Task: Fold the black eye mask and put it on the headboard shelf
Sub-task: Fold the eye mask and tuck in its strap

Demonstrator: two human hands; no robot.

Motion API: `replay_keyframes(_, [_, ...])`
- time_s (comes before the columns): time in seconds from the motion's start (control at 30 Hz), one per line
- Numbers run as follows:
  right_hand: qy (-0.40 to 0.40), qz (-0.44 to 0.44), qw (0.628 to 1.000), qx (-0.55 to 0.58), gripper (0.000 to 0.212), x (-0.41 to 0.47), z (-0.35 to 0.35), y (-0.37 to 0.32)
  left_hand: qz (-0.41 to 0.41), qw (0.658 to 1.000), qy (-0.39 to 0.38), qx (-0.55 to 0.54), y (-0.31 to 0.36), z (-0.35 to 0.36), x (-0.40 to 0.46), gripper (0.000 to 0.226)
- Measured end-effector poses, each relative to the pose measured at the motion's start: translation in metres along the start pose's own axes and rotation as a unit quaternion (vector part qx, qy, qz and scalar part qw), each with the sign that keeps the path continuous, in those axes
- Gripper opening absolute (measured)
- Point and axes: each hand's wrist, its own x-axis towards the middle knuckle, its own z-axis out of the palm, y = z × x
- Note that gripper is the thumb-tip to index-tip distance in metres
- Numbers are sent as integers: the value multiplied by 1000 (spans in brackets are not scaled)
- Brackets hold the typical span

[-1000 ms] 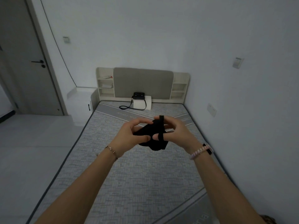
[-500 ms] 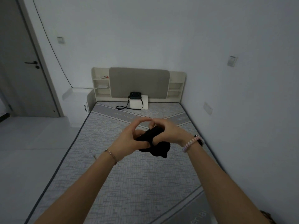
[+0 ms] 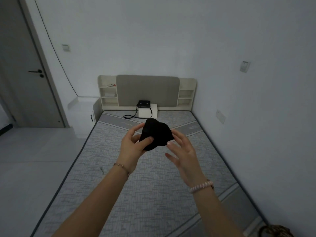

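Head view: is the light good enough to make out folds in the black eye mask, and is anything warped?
Head view: dim, flat, bluish light; the black fabric eye mask reads as a featureless dark shape in the left hand, folds indiscernible; wide-angle lens bows the grey door frame.

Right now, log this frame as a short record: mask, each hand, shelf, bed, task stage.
mask: black eye mask, bunched, held above the bed
left hand: left hand pinching the mask
right hand: right hand open, fingertip beside the mask's edge
shelf: headboard shelf far off, small items on it
bed: mattress bare; black bag by headboard
stage: mask not yet shelved
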Motion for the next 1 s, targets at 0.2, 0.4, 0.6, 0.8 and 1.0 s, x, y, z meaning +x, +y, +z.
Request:
replay_keyframes(0.2, [6, -70, 998, -10, 41, 5, 8, 5, 21, 1000, 0, 21, -5, 9, -7, 50])
replay_keyframes(0.4, [20, -75, 996, -35, 40, 10, 4, 5, 22, 998, -45, 29, -3, -1, -16, 47])
replay_keyframes(0.6, [-24, -43, 999, -21, 43, 12, 12, 14, 24, 996, -41, 78, -1, -25, -29, 49])
replay_keyframes(0.8, [-108, -35, 992, -50, 38, 13, 63, 39, 19, 994, 39, 97, 12, -77, -57, 52])
replay_keyframes(1.0, [-229, -23, 973, -23, 35, -17, 167, 53, 27, 985, 144, 87, 52, -167, -120, 54])
